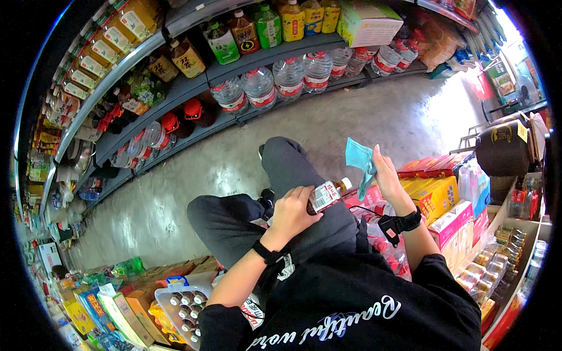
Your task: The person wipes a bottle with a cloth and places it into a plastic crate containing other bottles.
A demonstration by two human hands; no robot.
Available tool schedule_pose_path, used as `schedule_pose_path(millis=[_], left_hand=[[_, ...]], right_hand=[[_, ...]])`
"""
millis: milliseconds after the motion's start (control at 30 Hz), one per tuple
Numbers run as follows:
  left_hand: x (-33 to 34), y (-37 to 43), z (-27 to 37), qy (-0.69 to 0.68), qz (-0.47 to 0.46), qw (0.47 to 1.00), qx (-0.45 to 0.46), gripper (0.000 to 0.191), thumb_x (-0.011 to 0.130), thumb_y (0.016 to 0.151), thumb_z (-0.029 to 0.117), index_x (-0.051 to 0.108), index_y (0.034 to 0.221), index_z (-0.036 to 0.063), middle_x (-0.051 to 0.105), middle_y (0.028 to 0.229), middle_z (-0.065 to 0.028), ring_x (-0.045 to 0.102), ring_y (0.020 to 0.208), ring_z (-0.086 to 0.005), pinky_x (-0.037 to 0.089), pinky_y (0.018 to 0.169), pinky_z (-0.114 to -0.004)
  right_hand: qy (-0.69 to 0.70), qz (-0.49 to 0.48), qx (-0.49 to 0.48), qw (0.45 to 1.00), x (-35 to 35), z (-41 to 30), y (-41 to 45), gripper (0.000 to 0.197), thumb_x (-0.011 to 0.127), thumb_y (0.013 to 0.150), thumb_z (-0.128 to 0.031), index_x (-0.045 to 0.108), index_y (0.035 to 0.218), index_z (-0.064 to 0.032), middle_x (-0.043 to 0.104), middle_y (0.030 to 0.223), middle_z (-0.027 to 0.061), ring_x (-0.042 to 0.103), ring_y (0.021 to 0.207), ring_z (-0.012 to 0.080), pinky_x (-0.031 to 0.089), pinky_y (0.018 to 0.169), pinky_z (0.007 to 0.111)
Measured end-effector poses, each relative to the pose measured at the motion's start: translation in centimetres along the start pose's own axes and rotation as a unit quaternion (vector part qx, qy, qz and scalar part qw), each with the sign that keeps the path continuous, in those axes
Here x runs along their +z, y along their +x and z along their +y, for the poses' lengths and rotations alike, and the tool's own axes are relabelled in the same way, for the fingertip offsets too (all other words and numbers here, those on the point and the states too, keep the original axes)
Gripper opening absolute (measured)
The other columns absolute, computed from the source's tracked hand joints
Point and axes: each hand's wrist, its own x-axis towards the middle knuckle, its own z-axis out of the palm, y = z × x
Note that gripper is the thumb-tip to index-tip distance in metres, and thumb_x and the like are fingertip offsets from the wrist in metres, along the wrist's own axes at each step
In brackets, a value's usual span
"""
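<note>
My left hand [293,209] is wrapped around a small plastic drink bottle [326,196] with a white cap and a printed label. The bottle lies tilted over my thigh, its cap pointing up and to the right; dark liquid shows at its lower end. To the right, a thin teal cloth [361,160] hangs from my right hand [386,173], pinched between thumb and fingers. A small gap separates the cloth from the bottle cap. Below my left forearm, a clear plastic crate [163,302] with a blue handle holds several brown bottles [188,299] with white caps.
Shelves [184,98] across the aisle carry bottled drinks and large water jugs [287,74]. Bare concrete floor [175,197] lies between them and my crossed legs. Stacked cartons [434,197] and shrink-wrapped cans [483,267] stand close on my right. Boxed goods [114,311] line the left.
</note>
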Motion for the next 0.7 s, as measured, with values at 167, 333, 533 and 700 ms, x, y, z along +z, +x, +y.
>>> schedule_pose_path(millis=[167, 333, 533, 700], left_hand=[[0.9, 0.7, 0.3, -0.012, -0.002, 1.0, 0.012, 0.065, 0.088, 0.06, 0.028, 0.059, 0.111, 0.0023, 0.066, 0.1, -0.0152, 0.065, 0.096, -0.0315, 0.054, 0.083, -0.04], [0.0, 0.5, 1.2, 0.056, 0.076, 0.995, -0.043, 0.068, 0.092, 0.049, 0.037, 0.056, 0.096, 0.0024, 0.06, 0.089, -0.0124, 0.063, 0.09, -0.0334, 0.052, 0.076, -0.04], [-0.1, -0.2, -1.1, 0.113, -0.058, 0.987, -0.097, 0.077, 0.088, 0.048, 0.055, 0.059, 0.092, -0.0016, 0.065, 0.087, -0.0168, 0.068, 0.082, -0.0334, 0.055, 0.073, -0.041], [0.0, 1.0, -1.2, 0.149, -0.117, 0.979, -0.079, 0.075, 0.082, 0.058, 0.06, 0.061, 0.093, -0.0035, 0.066, 0.086, -0.017, 0.069, 0.077, -0.0327, 0.057, 0.07, -0.04]], right_hand=[[-0.158, -0.088, -0.254, 0.95, 5.2, -0.1, -1.2, 0.05, 0.039, 0.103, -0.034, 0.055, 0.13, 0.0049, 0.064, 0.115, 0.0217, 0.06, 0.106, 0.0286, 0.044, 0.098, 0.038], [-0.402, -0.089, -0.398, 0.82, 8.1, 1.9, -1.9, 0.053, 0.05, 0.095, -0.04, 0.057, 0.124, 0.004, 0.062, 0.121, 0.0211, 0.057, 0.112, 0.0365, 0.04, 0.104, 0.044], [-0.436, -0.102, -0.346, 0.824, 9.0, 1.2, -2.1, 0.052, 0.055, 0.09, -0.049, 0.062, 0.103, 0.001, 0.064, 0.097, 0.0183, 0.06, 0.095, 0.035, 0.045, 0.088, 0.044], [-0.451, -0.059, -0.346, 0.821, 9.6, 1.9, -1.5, 0.045, 0.054, 0.092, -0.046, 0.061, 0.083, -0.002, 0.065, 0.085, 0.0169, 0.062, 0.084, 0.0342, 0.047, 0.079, 0.044]])
